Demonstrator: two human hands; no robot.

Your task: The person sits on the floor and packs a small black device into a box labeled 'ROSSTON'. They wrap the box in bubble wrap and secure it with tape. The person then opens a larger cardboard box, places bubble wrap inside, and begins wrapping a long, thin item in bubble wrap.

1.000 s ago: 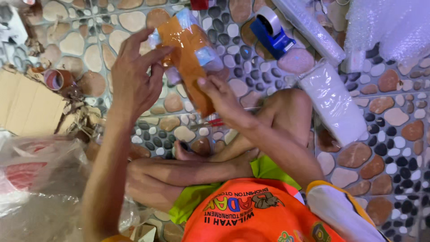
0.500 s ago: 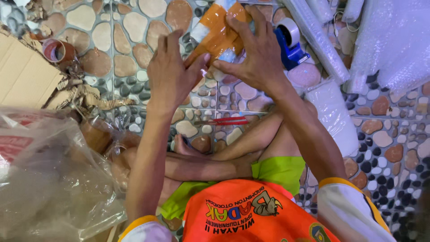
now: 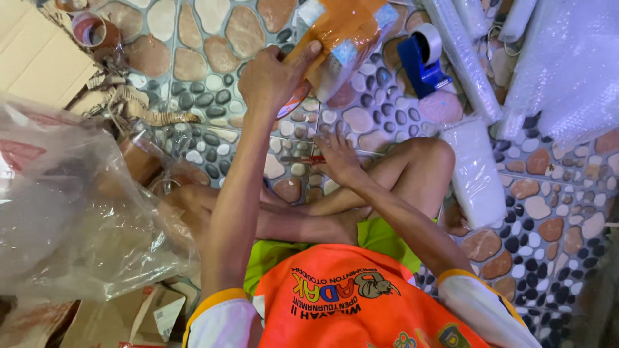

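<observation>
Parcel (image 3: 345, 35), wrapped in brown tape, sits high in my left hand (image 3: 274, 77), fingers closed around its near end, above the pebble-patterned floor (image 3: 213, 129) close to the blue tape dispenser (image 3: 422, 58). My right hand (image 3: 338, 158) lies open and empty, fingertips on the small red-handled cutter (image 3: 303, 159) on the floor by my knee. To do this well, I should keep the parcel steady and pinch the cutter by its handle, blade away from my leg.
</observation>
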